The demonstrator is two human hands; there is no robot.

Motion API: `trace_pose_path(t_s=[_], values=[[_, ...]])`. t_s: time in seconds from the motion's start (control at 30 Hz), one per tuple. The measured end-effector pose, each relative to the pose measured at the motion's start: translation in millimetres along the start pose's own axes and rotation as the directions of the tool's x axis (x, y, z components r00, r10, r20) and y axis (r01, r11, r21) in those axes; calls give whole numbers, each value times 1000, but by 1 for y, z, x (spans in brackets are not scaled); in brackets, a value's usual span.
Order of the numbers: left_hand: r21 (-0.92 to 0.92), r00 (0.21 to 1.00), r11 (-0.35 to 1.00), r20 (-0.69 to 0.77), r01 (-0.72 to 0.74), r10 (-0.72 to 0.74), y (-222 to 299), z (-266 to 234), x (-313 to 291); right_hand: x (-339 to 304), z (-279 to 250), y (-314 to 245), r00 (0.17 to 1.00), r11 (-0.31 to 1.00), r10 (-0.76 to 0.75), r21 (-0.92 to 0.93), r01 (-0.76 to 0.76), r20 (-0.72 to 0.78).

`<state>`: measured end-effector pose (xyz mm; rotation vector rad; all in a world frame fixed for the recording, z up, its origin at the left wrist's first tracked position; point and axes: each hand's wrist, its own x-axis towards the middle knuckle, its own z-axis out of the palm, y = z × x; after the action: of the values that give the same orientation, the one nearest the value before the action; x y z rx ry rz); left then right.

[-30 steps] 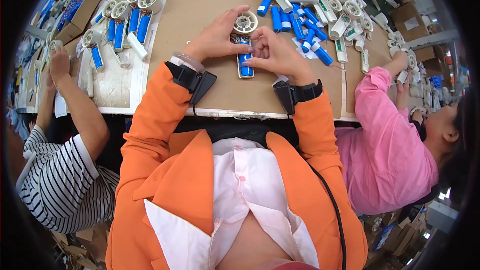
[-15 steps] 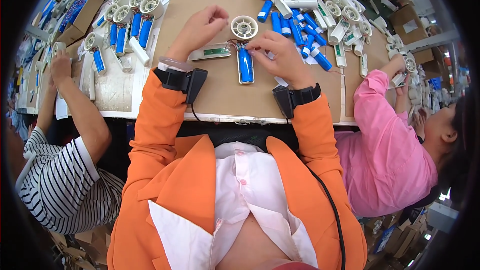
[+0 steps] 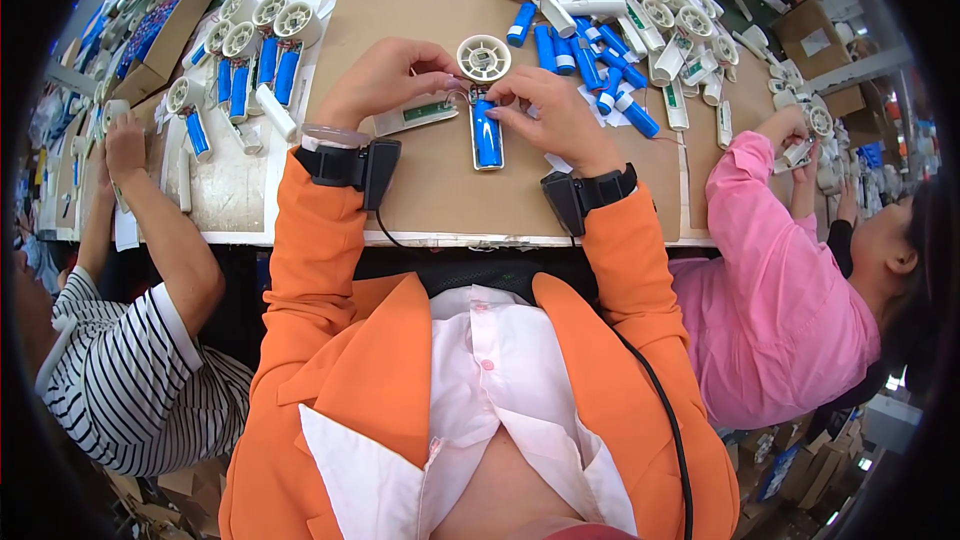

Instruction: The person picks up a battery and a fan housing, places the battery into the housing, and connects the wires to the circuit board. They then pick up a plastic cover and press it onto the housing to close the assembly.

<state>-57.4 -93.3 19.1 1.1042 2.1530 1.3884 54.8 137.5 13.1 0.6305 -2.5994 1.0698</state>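
Observation:
In front of me on the brown board lies an opened small fan with a round white head (image 3: 484,59) and a slim white handle half. A blue cylindrical battery (image 3: 487,140) sits in that handle. My right hand (image 3: 548,112) has thumb and fingers closed at the battery's upper end, just below the head. My left hand (image 3: 395,85) is beside the head, its fingertips drawn together by the thin wires (image 3: 460,97); what they pinch is too small to make out. Under it lies the other handle half (image 3: 420,114), with a green circuit board.
Several loose blue batteries (image 3: 586,60) and a heap of white fan parts (image 3: 650,25) lie at the far right. Fans with batteries (image 3: 240,80) stand at the left, near a cardboard box (image 3: 172,35). Co-workers sit on both sides, a striped sleeve (image 3: 135,350) left, a pink sleeve (image 3: 750,200) right.
My left hand has come down and right, from above the board to the wires beside the fan head. My right fingers have shifted slightly left and closed at the battery's top.

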Motion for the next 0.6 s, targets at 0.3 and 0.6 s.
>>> trace_pose_path(t_s=[0.3,0.6], values=[[-48,997,996,15,-79,80,4,14,6,13,24,-6,957,997,-67,6,72,-282],[-12,997,999,-62,-36,36,18,4,9,11,23,-7,937,998,-32,42,49,-348]])
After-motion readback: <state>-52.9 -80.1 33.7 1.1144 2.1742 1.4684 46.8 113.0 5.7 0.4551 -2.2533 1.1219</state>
